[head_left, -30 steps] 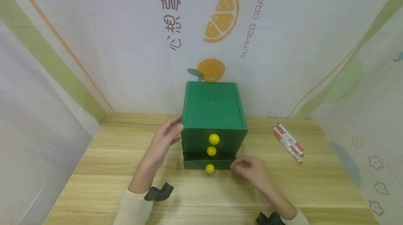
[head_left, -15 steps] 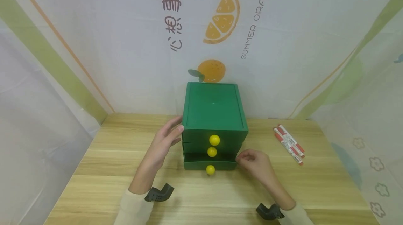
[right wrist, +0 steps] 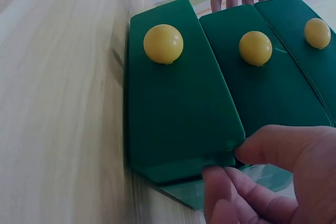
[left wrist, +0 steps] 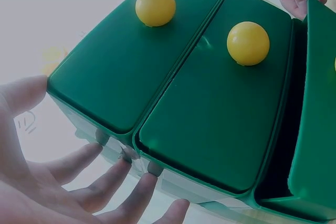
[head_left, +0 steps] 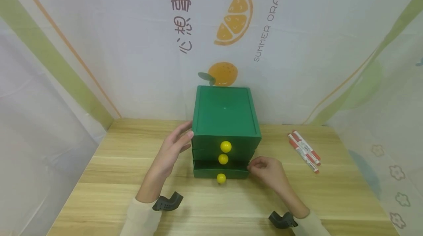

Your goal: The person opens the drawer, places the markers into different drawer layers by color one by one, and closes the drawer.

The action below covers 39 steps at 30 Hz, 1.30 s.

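while the green plastic three-drawer cabinet (head_left: 226, 111) stands on the pale wooden table (head_left: 109, 177), its shallow green bottom drawer (head_left: 203, 174) juts out at six o'clock. the right hand (head_left: 269, 173), at four o'clock, pinches that drawer's corner; the left hand (head_left: 166, 153), at half past eight, spreads its fingers along the cabinet's side. i'd brace there and guide the drawer level, as one-corner force may skew it. the right-wrist view shows the pinch clearly; only the head view shows three red-and-white marker pens (head_left: 306, 147), just past three o'clock.
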### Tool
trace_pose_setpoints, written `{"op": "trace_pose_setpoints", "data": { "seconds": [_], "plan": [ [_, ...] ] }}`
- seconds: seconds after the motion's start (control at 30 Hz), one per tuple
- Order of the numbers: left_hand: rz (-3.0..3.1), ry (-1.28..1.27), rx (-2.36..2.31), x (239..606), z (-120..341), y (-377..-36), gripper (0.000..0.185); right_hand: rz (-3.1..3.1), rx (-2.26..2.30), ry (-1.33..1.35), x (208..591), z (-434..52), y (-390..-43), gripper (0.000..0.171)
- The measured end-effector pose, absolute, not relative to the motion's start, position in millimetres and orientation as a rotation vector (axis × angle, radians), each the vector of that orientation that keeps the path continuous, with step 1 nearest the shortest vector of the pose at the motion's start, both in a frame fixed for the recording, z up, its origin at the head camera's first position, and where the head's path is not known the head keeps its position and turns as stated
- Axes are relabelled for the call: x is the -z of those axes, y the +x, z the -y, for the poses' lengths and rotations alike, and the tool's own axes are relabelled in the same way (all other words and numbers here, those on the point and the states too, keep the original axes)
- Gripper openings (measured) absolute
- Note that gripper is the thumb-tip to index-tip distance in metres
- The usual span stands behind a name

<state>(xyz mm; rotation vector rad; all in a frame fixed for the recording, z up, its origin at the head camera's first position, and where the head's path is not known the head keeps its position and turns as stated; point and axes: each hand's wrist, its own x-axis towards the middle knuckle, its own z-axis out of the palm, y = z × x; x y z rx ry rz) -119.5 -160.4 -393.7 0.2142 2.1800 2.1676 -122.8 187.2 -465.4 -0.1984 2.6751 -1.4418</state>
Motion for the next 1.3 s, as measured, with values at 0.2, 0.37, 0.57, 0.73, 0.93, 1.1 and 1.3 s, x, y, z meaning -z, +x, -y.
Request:
{"op": "trace_pose_setpoints", "data": {
  "seconds": [0.2, 0.37, 0.57, 0.73, 0.93, 1.1, 1.3],
  "plan": [
    [-2.181, 0.206, -2.168, 392.5, 159.7, -119.9, 0.062, -2.659, 1.417, -0.23, 462.1, -188.7, -120.3, 0.009],
    [-2.177, 0.206, -2.173, 392.8, 159.4, -120.8, 0.062, -2.628, 1.39, -0.301, 460.2, -192.1, -117.1, 0.021],
    [-2.173, 0.206, -2.172, 392.7, 159.4, -120.8, 0.061, -2.597, 1.317, -0.398, 458.8, -195.4, -112.3, 0.038],
    [-2.175, 0.203, -2.17, 393.2, 159.6, -121.2, 0.061, -2.553, 1.279, -0.457, 455.0, -196.6, -106.4, 0.055],
    [-2.171, 0.206, -2.175, 392.6, 159.8, -120.6, 0.061, -2.514, 1.208, -0.462, 449.8, -196.6, -98.8, 0.077],
    [-2.17, 0.206, -2.179, 392.5, 160.0, -119.7, 0.06, -2.469, 1.204, -0.468, 446.5, -195.7, -91.4, 0.093],
    [-2.171, 0.216, -2.182, 392.9, 160.1, -119.3, 0.06, -2.408, 1.202, -0.464, 444.0, -194.9, -82.6, 0.106]
  ]
}}
